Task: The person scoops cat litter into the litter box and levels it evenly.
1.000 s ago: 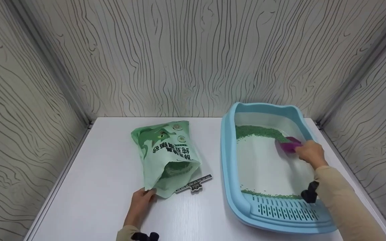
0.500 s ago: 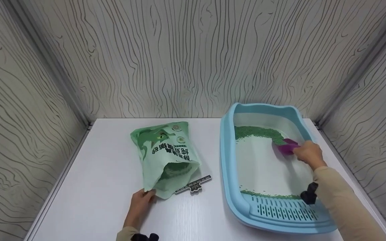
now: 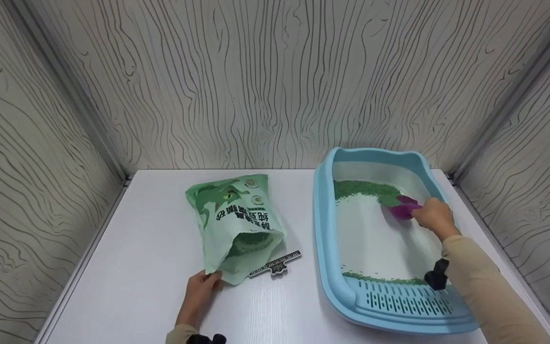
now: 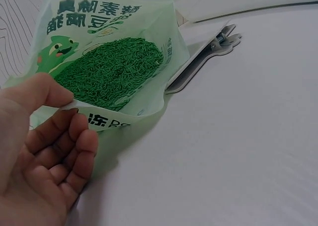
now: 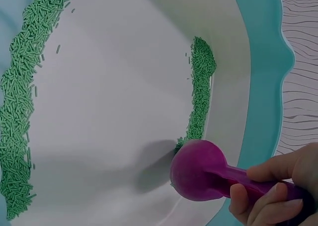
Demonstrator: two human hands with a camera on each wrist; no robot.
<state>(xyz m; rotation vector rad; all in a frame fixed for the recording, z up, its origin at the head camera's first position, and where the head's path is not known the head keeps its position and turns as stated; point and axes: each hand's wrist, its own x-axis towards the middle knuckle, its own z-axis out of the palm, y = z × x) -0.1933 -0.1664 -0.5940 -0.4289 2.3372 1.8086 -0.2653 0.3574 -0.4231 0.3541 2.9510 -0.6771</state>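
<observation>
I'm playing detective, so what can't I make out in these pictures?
Left wrist view: the far end of the pale-green printed plastic bag; the top edge cuts it off.
Right wrist view: the inside of the rounded purple plastic scoop; its own back hides it.
Head view: part of the right rim of the light-blue plastic tray, behind the long beige fabric sleeve.

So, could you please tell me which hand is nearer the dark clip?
The left hand is nearer: it pinches the edge of the green bag, left of the clip. The right hand is farther, on the clip's right, gripping the purple scoop in the blue tray.
</observation>
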